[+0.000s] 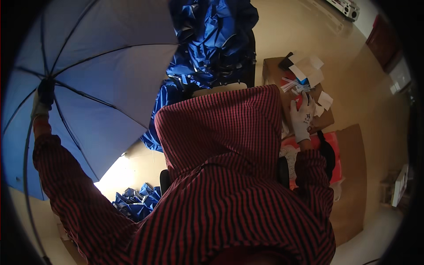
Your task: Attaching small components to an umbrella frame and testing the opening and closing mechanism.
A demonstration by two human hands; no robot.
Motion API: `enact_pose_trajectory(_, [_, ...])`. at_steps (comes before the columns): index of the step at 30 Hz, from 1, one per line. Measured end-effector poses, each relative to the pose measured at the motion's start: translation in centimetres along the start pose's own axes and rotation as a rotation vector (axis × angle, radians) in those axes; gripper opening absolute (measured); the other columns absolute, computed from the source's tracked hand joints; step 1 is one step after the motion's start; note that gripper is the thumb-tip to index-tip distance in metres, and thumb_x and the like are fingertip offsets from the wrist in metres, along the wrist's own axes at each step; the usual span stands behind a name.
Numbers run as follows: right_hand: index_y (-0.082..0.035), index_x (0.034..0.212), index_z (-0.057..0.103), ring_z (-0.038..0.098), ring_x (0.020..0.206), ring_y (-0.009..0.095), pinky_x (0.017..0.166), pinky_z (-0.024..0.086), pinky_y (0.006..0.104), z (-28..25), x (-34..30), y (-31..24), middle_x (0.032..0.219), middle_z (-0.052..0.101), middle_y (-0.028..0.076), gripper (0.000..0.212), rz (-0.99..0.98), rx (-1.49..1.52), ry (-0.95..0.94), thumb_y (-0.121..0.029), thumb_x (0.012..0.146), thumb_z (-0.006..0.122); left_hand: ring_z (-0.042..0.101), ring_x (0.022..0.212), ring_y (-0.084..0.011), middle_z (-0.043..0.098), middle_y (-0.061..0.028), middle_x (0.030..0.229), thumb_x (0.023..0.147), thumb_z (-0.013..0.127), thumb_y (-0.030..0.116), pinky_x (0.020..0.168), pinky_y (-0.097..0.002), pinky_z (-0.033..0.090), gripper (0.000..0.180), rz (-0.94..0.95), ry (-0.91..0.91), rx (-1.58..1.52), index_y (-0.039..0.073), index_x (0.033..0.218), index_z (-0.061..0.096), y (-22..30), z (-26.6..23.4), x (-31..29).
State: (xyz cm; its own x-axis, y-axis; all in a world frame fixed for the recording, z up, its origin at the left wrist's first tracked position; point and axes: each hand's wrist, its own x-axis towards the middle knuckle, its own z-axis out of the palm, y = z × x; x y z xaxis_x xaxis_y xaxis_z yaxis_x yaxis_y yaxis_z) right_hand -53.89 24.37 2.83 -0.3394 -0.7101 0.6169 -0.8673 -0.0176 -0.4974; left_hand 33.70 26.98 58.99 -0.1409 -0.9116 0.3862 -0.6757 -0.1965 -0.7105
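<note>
An opened blue umbrella (110,84) fills the left side, its dark ribs and underside facing me. My left hand (40,107), in a pale glove, is closed on it close to the dark hub where the ribs meet. To the right, my right hand (303,115), in a white glove with a printed mark, reaches over a cardboard box (326,118). Its fingers are curled round a small red object (299,101), mostly hidden by the hand. Just beyond the fingers lie thin white strips (289,84) and white paper pieces (314,76).
Folded blue umbrellas (212,39) are heaped ahead of my lap, which is covered by striped red and black cloth (221,119). Another blue pile (139,203) lies at lower left. A red-pink item (335,150) rests on a flat cardboard sheet (353,185) at right.
</note>
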Motion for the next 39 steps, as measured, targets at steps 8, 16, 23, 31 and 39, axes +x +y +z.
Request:
enact_pose_trajectory(8, [-0.004,0.129,0.052,0.043,0.124,0.041,0.106,0.032,0.0512,-0.4,2.3,-9.0,0.130,0.050,0.022,0.052,-0.093,0.121,0.007,-0.028,0.084,0.065,0.062,0.106,-0.0212,0.063,-0.0152,0.114,0.101,0.049,0.021,0.093,-0.0262,0.049,0.034,-0.277,0.332,-1.295,-0.004,0.124,0.053,-2.7,2.7,-6.2])
enact_pose_trajectory(16, [0.002,0.123,0.055,0.058,0.076,0.009,0.066,0.049,0.0233,-8.5,0.4,-30.1,0.093,0.063,0.004,0.040,0.163,1.381,-1.126,-0.027,0.095,0.057,0.060,0.088,-0.0178,0.063,-0.0066,0.110,0.094,0.054,0.022,0.072,-0.0336,0.047,0.043,-0.059,0.181,-2.684,0.001,0.131,0.049,3.9,-1.3,-6.6])
enact_pose_trajectory(23, [0.001,0.120,0.058,0.055,0.076,0.009,0.061,0.045,0.0220,-12.5,-4.8,-39.2,0.084,0.058,0.003,0.045,0.116,1.639,-1.663,-0.037,0.096,0.055,0.048,0.061,-0.0131,0.055,0.0035,0.072,0.098,0.042,0.051,0.045,-0.0258,0.033,0.050,-0.383,0.486,-2.271,0.008,0.115,0.060,15.0,-7.5,-5.4])
enact_pose_trajectory(31, [0.000,0.095,0.066,0.043,0.050,0.001,0.044,0.034,0.0195,-12.9,-5.7,-38.9,0.061,0.048,-0.005,0.030,-0.024,1.382,-1.574,-0.028,0.097,0.052,0.060,0.073,-0.0223,0.064,-0.0047,0.081,0.095,0.055,0.040,0.065,-0.0367,0.050,0.029,0.088,0.491,-2.849,0.011,0.096,0.062,18.5,-1.4,-7.2])
enact_pose_trajectory(39, [0.001,0.093,0.066,0.039,0.043,0.001,0.039,0.032,0.0179,-12.8,-4.3,-38.2,0.057,0.046,-0.006,0.032,0.222,1.343,-1.777,-0.028,0.097,0.052,0.065,0.090,-0.0227,0.069,-0.0083,0.102,0.094,0.059,0.040,0.072,-0.0368,0.052,0.030,-0.237,0.488,-3.047,0.012,0.104,0.066,28.4,-0.4,-11.9])
